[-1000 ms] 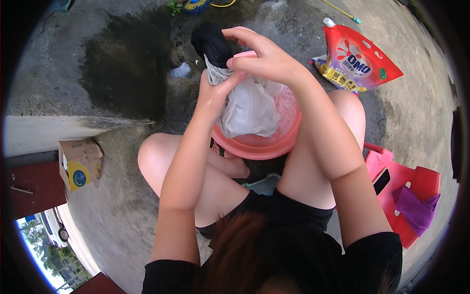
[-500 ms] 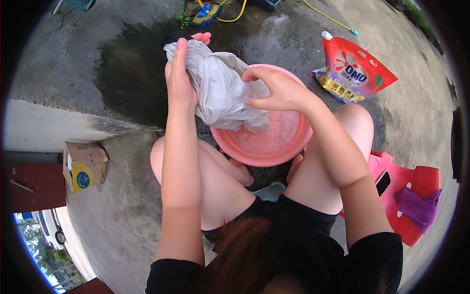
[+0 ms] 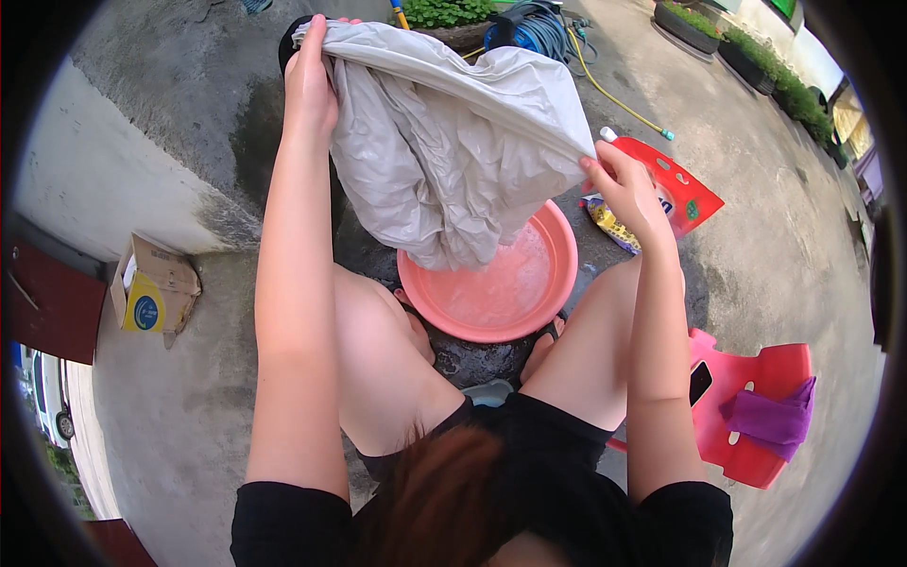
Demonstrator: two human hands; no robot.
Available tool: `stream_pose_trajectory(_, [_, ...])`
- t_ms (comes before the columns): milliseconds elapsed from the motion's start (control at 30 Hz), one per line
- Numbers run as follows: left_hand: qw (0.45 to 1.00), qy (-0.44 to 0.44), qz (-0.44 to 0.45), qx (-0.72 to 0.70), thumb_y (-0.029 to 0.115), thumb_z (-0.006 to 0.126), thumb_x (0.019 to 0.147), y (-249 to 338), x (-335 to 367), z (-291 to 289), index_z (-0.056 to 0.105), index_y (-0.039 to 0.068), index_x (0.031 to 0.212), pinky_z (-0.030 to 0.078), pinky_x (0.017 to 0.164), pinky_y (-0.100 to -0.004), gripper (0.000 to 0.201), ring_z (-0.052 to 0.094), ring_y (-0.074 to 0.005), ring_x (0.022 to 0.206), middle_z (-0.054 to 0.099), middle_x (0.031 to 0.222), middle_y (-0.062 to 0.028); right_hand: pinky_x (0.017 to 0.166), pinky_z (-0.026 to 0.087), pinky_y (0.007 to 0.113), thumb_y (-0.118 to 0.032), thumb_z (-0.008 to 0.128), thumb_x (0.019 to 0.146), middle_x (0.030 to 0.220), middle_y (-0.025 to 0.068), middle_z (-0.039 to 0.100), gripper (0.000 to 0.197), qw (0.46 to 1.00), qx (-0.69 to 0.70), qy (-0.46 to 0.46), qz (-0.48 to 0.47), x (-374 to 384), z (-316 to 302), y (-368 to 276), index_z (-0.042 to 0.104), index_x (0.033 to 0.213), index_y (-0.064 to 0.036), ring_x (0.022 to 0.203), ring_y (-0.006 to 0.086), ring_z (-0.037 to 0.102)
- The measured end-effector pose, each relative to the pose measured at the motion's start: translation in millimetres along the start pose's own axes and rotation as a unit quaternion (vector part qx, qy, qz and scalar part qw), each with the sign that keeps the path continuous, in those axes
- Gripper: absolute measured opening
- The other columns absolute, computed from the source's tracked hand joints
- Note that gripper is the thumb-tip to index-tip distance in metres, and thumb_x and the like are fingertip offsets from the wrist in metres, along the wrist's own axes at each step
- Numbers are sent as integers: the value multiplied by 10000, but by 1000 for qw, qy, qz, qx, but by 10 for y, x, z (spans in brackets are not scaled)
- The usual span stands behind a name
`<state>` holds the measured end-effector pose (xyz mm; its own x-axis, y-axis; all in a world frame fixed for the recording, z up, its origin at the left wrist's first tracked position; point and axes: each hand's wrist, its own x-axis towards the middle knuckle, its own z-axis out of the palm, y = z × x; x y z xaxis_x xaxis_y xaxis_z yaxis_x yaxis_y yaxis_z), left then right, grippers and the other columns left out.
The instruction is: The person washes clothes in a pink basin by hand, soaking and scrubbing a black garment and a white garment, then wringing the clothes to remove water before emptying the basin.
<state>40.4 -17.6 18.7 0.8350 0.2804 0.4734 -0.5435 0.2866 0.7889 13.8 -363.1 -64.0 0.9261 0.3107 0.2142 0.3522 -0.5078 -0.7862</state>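
A wet, light-grey piece of cloth [image 3: 444, 151] hangs spread between my two hands; its folds hide whether it is a garment. My left hand [image 3: 310, 90] grips its upper left corner, thumb up along the edge. At the other end, my right hand [image 3: 628, 184] pinches the right corner between thumb and fingers. Below the cloth stands a round pink basin [image 3: 487, 331], with cloudy, sudsy water [image 3: 501, 288] in it. The cloth's lower folds hang over the far left part of the basin and hide its rim there.
Right of the basin stands a red detergent pouch [image 3: 675, 180]. A red plastic chair [image 3: 756, 454] holds a phone [image 3: 699, 383] and a purple cloth [image 3: 775, 416]. An opened cardboard box [image 3: 156, 288] sits by the left wall. Farther off lies a coiled blue hose [image 3: 534, 33].
The bunched cloth is now raised and stretched out wide. My right hand went from open fingers beside it to pinching its corner, farther right. My left hand moved up and left.
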Motion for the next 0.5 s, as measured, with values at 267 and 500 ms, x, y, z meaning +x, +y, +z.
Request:
stream_pose_trajectory(267, [996,-68,-61,-1,280,489,884,-372,-3,208,485,-43,1105,361,932,-316,391,500,-196,1057,541,1141,-143,713,508,290,-336,382,915,737,149,625,443,904,354,-92,222,-280,863,535,561,785,48,668,217,632])
stream_pose_trajectory(500, [984,-42,-82,-152,199,497,853,-464,36,396,556,27,924,434,766,-294,195,562,-173,816,594,867,-60,856,413,334,-197,553,817,1120,166,532,509,980,167,-14,107,-143,2239,934,388,1242,30,1030,234,519])
